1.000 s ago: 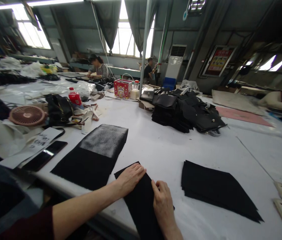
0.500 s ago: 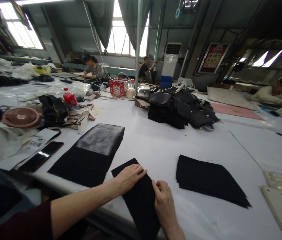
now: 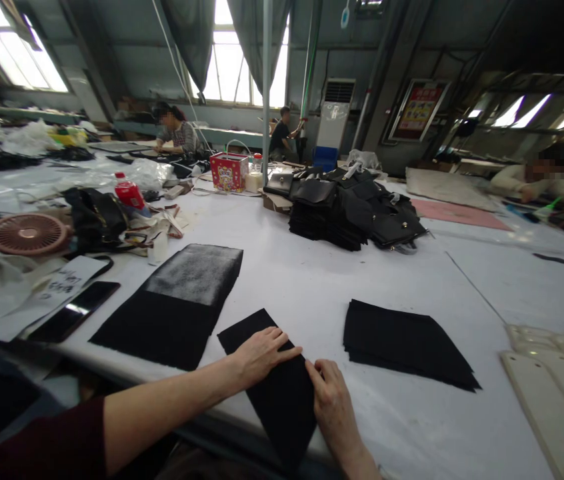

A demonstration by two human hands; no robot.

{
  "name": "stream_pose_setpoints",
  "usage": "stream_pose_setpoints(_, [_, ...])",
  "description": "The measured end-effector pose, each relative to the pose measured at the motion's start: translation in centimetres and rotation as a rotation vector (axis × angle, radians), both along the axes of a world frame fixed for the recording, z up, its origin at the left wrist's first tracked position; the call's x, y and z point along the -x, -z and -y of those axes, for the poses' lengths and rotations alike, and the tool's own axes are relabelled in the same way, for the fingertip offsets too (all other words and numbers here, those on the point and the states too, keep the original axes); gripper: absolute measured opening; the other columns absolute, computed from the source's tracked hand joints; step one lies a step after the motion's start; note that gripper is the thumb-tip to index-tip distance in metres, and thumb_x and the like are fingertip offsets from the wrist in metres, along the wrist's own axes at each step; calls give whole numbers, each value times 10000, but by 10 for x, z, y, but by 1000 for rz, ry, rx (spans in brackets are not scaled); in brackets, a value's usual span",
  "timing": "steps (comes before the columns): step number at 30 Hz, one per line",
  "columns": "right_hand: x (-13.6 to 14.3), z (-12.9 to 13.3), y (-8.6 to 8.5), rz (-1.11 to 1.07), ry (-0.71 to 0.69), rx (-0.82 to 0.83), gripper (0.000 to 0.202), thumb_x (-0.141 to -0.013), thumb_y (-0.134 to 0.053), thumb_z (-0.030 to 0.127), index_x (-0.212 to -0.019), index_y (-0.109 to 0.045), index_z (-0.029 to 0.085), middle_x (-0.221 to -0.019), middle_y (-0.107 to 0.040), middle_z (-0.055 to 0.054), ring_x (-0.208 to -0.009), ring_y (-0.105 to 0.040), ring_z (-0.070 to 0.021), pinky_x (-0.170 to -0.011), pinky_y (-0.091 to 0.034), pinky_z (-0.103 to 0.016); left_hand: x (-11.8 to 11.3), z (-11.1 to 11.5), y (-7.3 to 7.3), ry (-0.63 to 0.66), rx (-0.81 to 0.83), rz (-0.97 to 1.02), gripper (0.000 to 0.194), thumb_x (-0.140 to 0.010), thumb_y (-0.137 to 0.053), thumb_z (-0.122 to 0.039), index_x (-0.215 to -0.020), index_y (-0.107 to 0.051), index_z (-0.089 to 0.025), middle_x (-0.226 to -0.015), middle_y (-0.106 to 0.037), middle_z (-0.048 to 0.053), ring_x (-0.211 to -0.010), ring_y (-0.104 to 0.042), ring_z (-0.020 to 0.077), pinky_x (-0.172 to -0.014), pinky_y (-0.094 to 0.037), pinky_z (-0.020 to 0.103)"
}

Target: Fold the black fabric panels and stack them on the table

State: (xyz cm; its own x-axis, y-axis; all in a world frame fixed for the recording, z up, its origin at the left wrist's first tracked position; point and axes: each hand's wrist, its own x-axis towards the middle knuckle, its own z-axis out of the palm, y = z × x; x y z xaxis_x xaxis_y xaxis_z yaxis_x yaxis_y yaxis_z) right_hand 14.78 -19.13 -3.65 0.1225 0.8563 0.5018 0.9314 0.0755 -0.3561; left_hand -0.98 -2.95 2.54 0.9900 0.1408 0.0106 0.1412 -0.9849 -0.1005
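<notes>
A folded-looking black fabric piece lies aslant at the table's near edge, its lower end hanging over. Flat on its upper part rests my left hand, open, with the fingers stretched along the right edge. My right hand pinches that same edge a little lower, thumb and forefinger closed on the fabric. To the left lies a stack of black fabric pieces, its top one bearing a whitish, powdery patch. Another stack of black pieces sits on the right, apart from both hands.
Black leather bags are heaped at the table's middle. On the left are a phone, a pink fan and a red bottle. Beige panels lie at the right edge. Other people work farther back.
My left hand has slid slightly along the edge toward my right hand, its fingers now reaching farther right. The view has turned a little to the right. Both hands stay on the fabric.
</notes>
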Motion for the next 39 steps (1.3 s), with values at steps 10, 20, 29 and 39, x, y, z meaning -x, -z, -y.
stream_pose_setpoints(10, [-7, 19, -6, -12, -27, 17, 366, -933, -382, 26, -1224, -565, 152, -948, -546, -81, -909, -536, -208, -791, -520, -361, -9, 16, -5, 17, 72, -29, 473, -935, -445, -123, -1399, -392, -193, -1166, -571, 74, -1086, -549, 211, -958, -458, 317])
stream_pose_setpoints(20, [-12, 32, -7, 15, -26, 22, 346, -924, -374, 18, -1170, -580, 149, -935, -549, -83, -900, -537, -211, -766, -521, -363, -18, 32, -8, 78, 16, -48, 452, -941, -442, -145, -1390, -400, -174, -1197, -547, 97, -1076, -533, 240, -978, -465, 378])
stream_pose_setpoints(29, [-14, 44, -9, 57, -15, 29, 343, -901, -386, -5, -1147, -583, 131, -959, -548, -89, -900, -514, -210, -793, -500, -361, -21, 47, -2, 79, -27, -71, 581, -924, -491, -197, -1467, -296, -274, -1181, -552, 104, -1100, -536, 277, -884, -501, 384])
stream_pose_setpoints(39, [-14, 57, -13, 159, 20, 45, 380, -856, -400, -21, -1164, -589, 96, -925, -561, -101, -866, -485, -229, -748, -434, -375, -18, 49, 3, 90, -75, -34, 589, -925, -503, -233, -1478, -307, -271, -1232, -537, 134, -1158, -518, 305, -995, -428, 443])
